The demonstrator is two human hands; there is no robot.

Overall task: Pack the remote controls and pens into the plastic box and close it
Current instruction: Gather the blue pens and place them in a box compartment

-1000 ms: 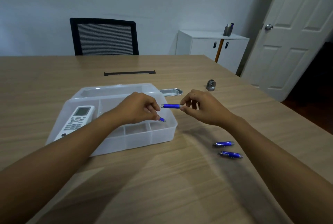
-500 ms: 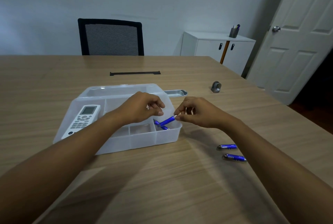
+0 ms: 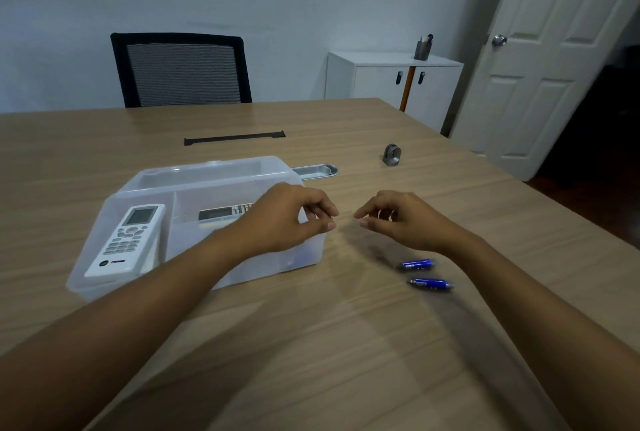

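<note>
A clear plastic box [image 3: 104, 219] sits open on the wooden table, its lid [image 3: 207, 172] lying back behind it. A white remote [image 3: 126, 240] lies in the left compartment. A second remote [image 3: 225, 213] shows in the middle compartment, partly behind my left hand [image 3: 291, 215]. That hand hovers over the box's right end with loosely curled, empty fingers. Blue shows faintly through the box's right wall, under my hand. My right hand [image 3: 398, 219] hangs just right of the box, fingers apart and empty. Two blue pens [image 3: 417, 264] [image 3: 429, 283] lie on the table below my right wrist.
A metal tray [image 3: 317, 170] lies behind the box. A small grey metal piece [image 3: 392, 155] stands farther right, and a black strip [image 3: 235, 137] lies toward the far edge. A black chair [image 3: 180, 70], a white cabinet [image 3: 381, 80] and a door [image 3: 554, 59] stand beyond the table.
The blue pen my right hand held went down into the box's right compartment and was let go. Both hands have since lifted slightly, and the right has drawn back to the right.
</note>
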